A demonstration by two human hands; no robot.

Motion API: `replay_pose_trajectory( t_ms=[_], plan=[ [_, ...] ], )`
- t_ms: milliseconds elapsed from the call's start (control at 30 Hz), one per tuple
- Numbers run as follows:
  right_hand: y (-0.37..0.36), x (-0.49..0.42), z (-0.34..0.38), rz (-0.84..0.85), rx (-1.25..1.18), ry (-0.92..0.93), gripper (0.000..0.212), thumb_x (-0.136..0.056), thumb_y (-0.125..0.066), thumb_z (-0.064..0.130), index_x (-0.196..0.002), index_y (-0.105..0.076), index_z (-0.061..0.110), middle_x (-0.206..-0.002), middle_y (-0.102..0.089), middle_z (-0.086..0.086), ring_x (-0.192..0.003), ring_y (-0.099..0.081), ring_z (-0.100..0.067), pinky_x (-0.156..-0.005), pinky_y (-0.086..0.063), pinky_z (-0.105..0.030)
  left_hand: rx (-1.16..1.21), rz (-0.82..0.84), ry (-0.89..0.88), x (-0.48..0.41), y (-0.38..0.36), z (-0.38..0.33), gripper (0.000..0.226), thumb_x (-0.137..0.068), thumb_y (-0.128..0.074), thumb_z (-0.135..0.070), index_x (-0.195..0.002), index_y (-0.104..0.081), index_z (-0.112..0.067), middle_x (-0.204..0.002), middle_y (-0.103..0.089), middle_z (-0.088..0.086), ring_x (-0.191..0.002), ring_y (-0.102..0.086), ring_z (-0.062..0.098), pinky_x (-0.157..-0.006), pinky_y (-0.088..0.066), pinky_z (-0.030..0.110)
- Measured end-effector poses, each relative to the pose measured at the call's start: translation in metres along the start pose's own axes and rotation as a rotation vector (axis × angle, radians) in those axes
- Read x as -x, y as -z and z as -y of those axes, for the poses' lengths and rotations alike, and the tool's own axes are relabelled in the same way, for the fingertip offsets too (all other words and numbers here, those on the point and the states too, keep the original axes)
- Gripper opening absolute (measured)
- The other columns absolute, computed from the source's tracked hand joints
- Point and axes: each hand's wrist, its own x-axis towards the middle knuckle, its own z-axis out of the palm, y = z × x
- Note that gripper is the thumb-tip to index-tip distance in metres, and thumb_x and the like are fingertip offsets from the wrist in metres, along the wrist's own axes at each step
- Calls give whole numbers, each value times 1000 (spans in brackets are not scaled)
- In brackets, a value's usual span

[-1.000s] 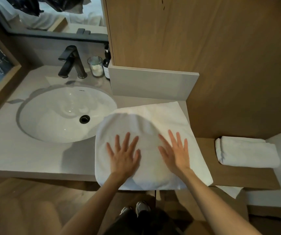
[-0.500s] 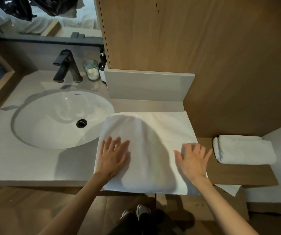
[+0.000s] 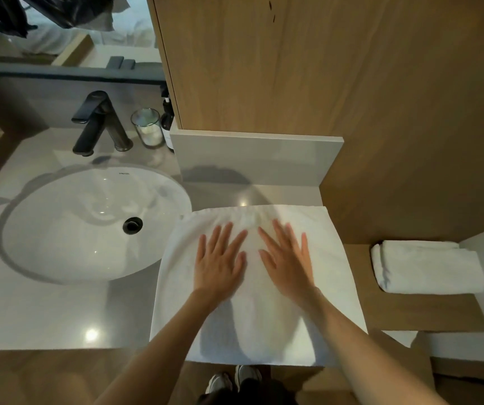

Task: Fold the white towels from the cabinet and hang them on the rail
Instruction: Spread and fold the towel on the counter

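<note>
A white towel (image 3: pixel 264 325) lies spread flat on the grey counter (image 3: pixel 45 311), to the right of the sink; its near edge hangs over the counter's front. My left hand (image 3: pixel 220 263) and my right hand (image 3: pixel 286 258) press flat on the towel's upper middle, side by side, fingers straight and spread. A second white towel (image 3: pixel 427 267), folded, lies on a lower wooden shelf (image 3: pixel 422 314) at the right. No rail is in view.
A round white sink (image 3: pixel 89 226) with a black faucet (image 3: pixel 97 121) sits at the left. A glass cup (image 3: pixel 147 127) and a dark bottle (image 3: pixel 167 124) stand behind it. A wooden cabinet wall (image 3: pixel 322 68) rises behind the towel.
Both hands slid from the towel's left and right sides back to its middle and farther up. The towel now lies square, with its far edge straight.
</note>
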Motion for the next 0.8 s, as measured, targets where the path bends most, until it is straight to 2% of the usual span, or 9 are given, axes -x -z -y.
replay_pose_trajectory(
  t_ms=[67,200,333,400,467,533,600,700,800],
  plan=[
    [6,1,-23,5,-5,-76,52,-101,-15,51,-152,-15,43,-163,-5,7,-150,1,-19,-120,4,-48,12,-32,50,0,5,18,53,-100,-20,-47,-152,-16,-39,-162,-2,-7,-148,7,13,-121,3,41],
    [17,10,-55,-5,27,-199,58,-94,4,58,-151,0,48,-161,8,13,-150,10,-15,-119,6,-46,3,-58,104,4,14,41,54,-98,-21,-46,-151,-20,-38,-162,-5,-6,-149,3,12,-121,2,38],
    [23,18,-67,50,-73,-273,51,-99,-5,57,-149,5,51,-159,17,19,-146,20,-7,-119,3,-50,14,-37,127,13,21,52,55,-98,-14,-48,-152,-11,-38,-162,3,-8,-148,11,10,-121,6,37],
    [29,22,-70,105,-132,-254,53,-100,-12,55,-150,2,49,-159,17,19,-146,21,-7,-120,-1,-49,58,-17,119,16,24,58,59,-97,-11,-52,-153,-12,-34,-161,2,-8,-148,8,11,-121,5,36],
    [37,28,-73,113,-242,-218,53,-102,-26,49,-153,-12,42,-161,8,16,-148,15,-8,-121,-8,-44,186,-34,121,20,31,65,60,-99,-28,-47,-153,-20,-23,-161,-9,-3,-149,-8,17,-120,-9,37],
    [46,37,-77,38,-359,-209,50,-101,-43,35,-150,-33,32,-162,-7,10,-149,0,-10,-120,-16,-36,332,-82,194,30,42,71,61,-97,-52,-29,-151,-26,-15,-159,-22,3,-144,-24,23,-112,-29,39],
    [51,48,-80,-20,-404,-235,47,-99,-52,25,-145,-43,27,-160,-16,8,-146,-11,-14,-116,-22,-34,322,-141,272,42,51,76,63,-92,-63,-23,-147,-34,-13,-150,-36,8,-132,-37,29,-102,-39,42],
    [54,57,-83,-3,-479,-344,47,-97,-55,25,-143,-43,26,-154,-26,-1,-141,-27,-23,-111,-28,-34,258,-152,380,56,56,75,58,-88,-67,-29,-139,-44,-11,-131,-48,13,-115,-45,31,-92,-43,41],
    [52,60,-85,1,-619,-451,49,-95,-59,28,-142,-43,25,-144,-41,-5,-131,-41,-22,-104,-35,-32,373,-126,549,63,57,70,46,-89,-65,-33,-124,-52,-7,-120,-49,13,-111,-44,28,-92,-40,38]
  ],
)
